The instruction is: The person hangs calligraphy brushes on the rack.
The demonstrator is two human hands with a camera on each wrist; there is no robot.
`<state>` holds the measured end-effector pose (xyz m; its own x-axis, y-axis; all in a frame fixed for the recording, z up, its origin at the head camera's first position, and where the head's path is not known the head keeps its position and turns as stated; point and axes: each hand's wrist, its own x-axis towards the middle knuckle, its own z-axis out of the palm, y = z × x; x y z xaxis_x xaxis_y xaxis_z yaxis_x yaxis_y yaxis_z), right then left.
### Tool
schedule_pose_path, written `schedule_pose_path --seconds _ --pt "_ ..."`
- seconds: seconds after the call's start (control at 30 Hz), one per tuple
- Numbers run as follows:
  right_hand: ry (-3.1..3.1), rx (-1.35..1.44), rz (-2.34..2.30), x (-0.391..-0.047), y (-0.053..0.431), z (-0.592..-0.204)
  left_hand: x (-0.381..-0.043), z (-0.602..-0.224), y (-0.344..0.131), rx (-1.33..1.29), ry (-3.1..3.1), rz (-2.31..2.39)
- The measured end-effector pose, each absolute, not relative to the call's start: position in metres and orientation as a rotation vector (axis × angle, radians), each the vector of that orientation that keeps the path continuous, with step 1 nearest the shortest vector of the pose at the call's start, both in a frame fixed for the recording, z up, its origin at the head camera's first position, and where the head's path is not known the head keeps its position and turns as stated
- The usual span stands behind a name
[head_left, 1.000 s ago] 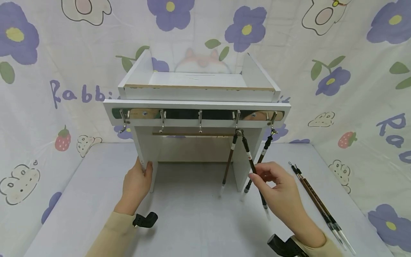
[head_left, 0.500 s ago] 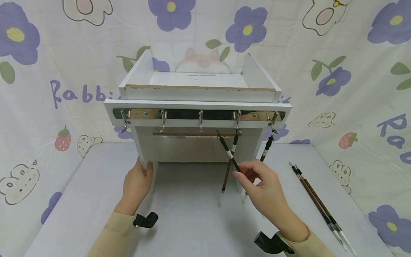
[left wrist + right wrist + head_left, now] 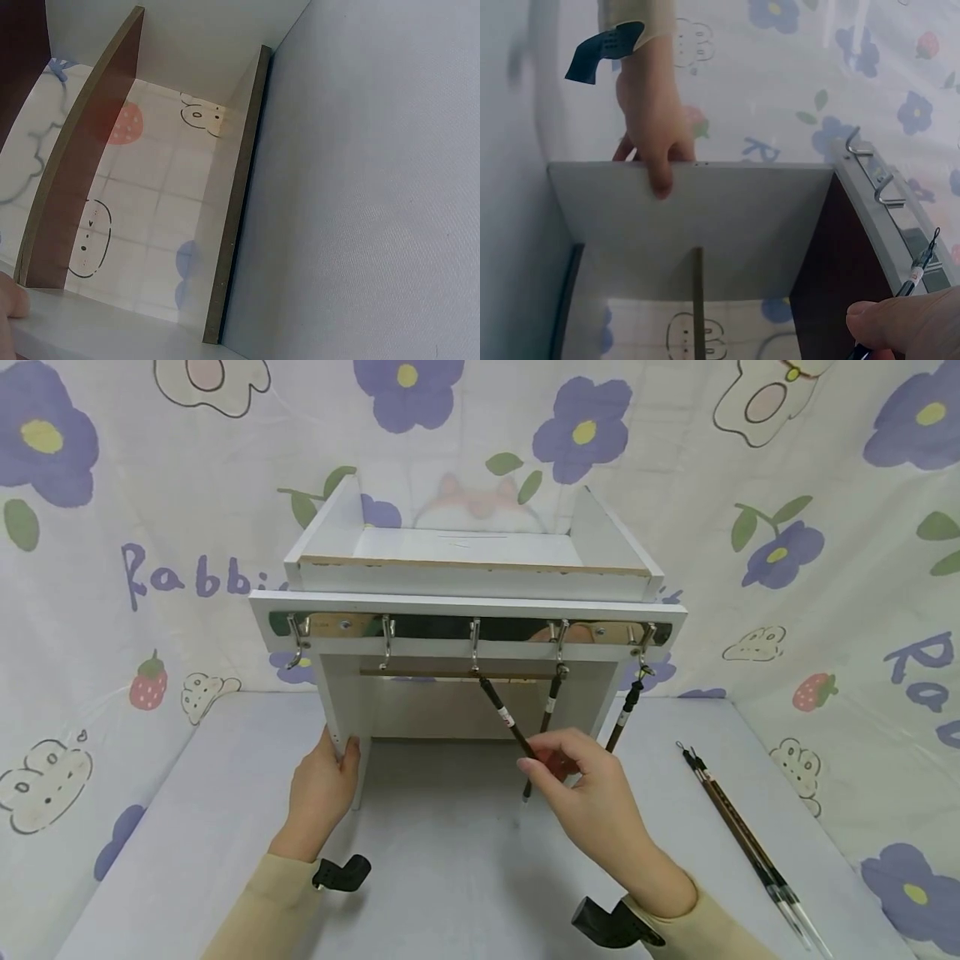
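Observation:
My right hand (image 3: 600, 814) pinches a dark, slim brush (image 3: 504, 717) by its handle between thumb and fingers. The brush tilts up to the left, with its cord-loop end right at the lower tip of the middle hook (image 3: 475, 645); its lower end is hidden behind the hand. With my left hand (image 3: 321, 793) I grip the left side panel (image 3: 337, 710) of a white shelf, thumb on the inner face and fingers outside, as the right wrist view shows. Two more brushes hang by loops: one brush (image 3: 552, 693) from the fourth hook, another brush (image 3: 627, 710) from the rightmost.
Two capped brushes (image 3: 742, 835) lie side by side on the white table (image 3: 420, 893) at the right. A mirrored hook strip (image 3: 431, 627) runs along the shelf's front edge. Above it sits an open tray top (image 3: 465, 547). A patterned cloth (image 3: 847, 527) hangs behind.
My right hand has carried the brush leftward from near the fourth hook to the middle hook, passing in front of the hanging brush. The left hand keeps its grip on the panel.

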<state>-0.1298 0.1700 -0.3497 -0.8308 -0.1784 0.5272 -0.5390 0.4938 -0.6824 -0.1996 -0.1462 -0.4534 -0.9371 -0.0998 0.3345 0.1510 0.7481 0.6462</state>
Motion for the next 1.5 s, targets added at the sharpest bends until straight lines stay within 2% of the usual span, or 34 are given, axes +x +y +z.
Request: schedule_pose_path --seconds 0.73,1.5 --pt "-2.293 0.566 1.254 -0.130 0.164 -0.344 -0.199 -0.454 -0.147 -0.044 -2.592 -1.000" --pt "-1.897 0.590 0.545 -0.139 0.164 -0.339 -0.200 -0.453 -0.146 -0.037 -2.604 -1.009"
